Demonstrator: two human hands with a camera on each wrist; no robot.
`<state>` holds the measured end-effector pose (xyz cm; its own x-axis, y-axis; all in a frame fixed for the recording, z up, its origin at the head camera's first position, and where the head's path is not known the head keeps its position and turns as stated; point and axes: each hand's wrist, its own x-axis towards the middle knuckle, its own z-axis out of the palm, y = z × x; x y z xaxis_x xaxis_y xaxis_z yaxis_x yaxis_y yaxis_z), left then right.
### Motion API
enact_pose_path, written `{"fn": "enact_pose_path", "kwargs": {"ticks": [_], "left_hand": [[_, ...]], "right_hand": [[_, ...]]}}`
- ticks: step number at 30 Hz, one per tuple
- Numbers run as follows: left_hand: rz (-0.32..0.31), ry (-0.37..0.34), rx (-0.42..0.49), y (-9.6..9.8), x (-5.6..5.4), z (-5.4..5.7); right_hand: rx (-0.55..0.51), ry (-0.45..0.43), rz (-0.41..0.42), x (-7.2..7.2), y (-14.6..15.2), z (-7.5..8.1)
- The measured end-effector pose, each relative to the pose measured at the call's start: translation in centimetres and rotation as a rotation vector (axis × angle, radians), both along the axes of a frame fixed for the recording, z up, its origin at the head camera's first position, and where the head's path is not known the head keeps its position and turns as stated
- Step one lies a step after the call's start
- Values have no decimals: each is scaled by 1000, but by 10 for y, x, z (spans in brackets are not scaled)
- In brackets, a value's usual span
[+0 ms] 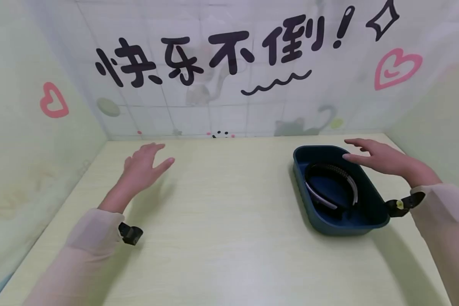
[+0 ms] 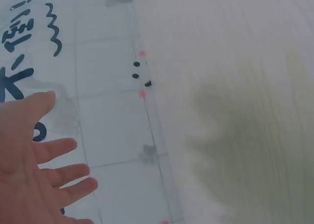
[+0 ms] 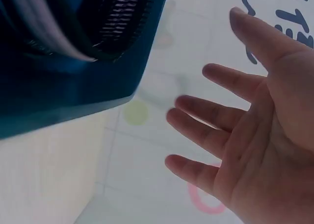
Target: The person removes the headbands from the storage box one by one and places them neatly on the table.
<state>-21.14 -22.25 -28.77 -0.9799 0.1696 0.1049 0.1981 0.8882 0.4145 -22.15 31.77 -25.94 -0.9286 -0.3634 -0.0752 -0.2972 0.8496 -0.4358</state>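
My left hand (image 1: 139,168) hovers over the left part of the table, its shadow on the surface below. In the left wrist view this hand (image 2: 19,150) has its fingers spread and its palm bare. On the right stands a dark blue bin (image 1: 340,230) with rounded corners. Inside it lie curved black headbands (image 1: 353,187), with silver and pale lilac stretches and a toothed inner side. My right hand (image 1: 384,158) is over the bin's far right rim, thumb apart from the fingers. Nothing is in this hand (image 3: 270,121) in the right wrist view.
The pale wooden table (image 1: 214,221) is bounded by a printed backdrop (image 1: 229,114) at the back and by side panels (image 1: 34,148) left and right. Black camera mounts (image 1: 131,233) sit on both wrists, the right one overlapping the bin's near right corner.
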Motion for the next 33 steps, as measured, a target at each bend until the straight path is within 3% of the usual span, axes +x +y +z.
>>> {"fn": "enact_pose_path", "kwargs": {"ticks": [4, 7, 15, 26, 33], "left_hand": [[-96, 9, 79, 25, 0, 2], [-154, -21, 147, 46, 0, 4], [-284, -37, 191, 107, -3, -2], [-454, -103, 252, 190, -19, -21], [-510, -125, 316, 232, -31, -22]], "right_hand": [[3, -8, 4, 8, 10, -8], [-7, -10, 8, 13, 16, -14], [-32, 29, 33, 24, 29, -26], [-59, 34, -17, 28, 36, -33], [-74, 51, -18, 27, 37, -39]]}}
